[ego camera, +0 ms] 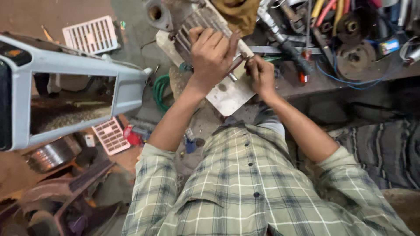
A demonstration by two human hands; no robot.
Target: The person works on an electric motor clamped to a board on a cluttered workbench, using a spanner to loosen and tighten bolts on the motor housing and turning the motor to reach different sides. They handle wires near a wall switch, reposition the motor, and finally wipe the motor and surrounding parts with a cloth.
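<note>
The left hand [213, 54] is laid palm-down over the ribbed grey metal housing [199, 22] of a motor-like part, its fingers curled and pressed against the fins so that the housing is gripped from above. The right hand [261, 76] is closed in a pinch, thumb and forefinger drawn together on the end of a thin reddish rod [236, 65] that runs slantwise under the left hand's fingertips; whether the rod is a tool or a fastener cannot be told from this angle. Both hands are held over a flat pale metal plate [229, 94] that juts from beneath the housing, just in front of the plaid shirt [245, 188]. A mustard-yellow cloth [236, 13] is draped at the far end of the housing. To the left, a large light-blue plastic frame [127, 87] with a rectangular opening is seen, and beyond it a white slotted grille [91, 35] lies flat on the floor. A smaller pinkish-white grille [110, 135] lies nearer, beside a small red object [131, 135]. A coil of green hose [161, 91] is seen between the frame and the plate. To the right, a dark bench [332, 83] is covered with tools, a round rusty disc [355, 59], blue wire [350, 81] and a small blue label-bearing package [388, 46] near the far edge.
</note>
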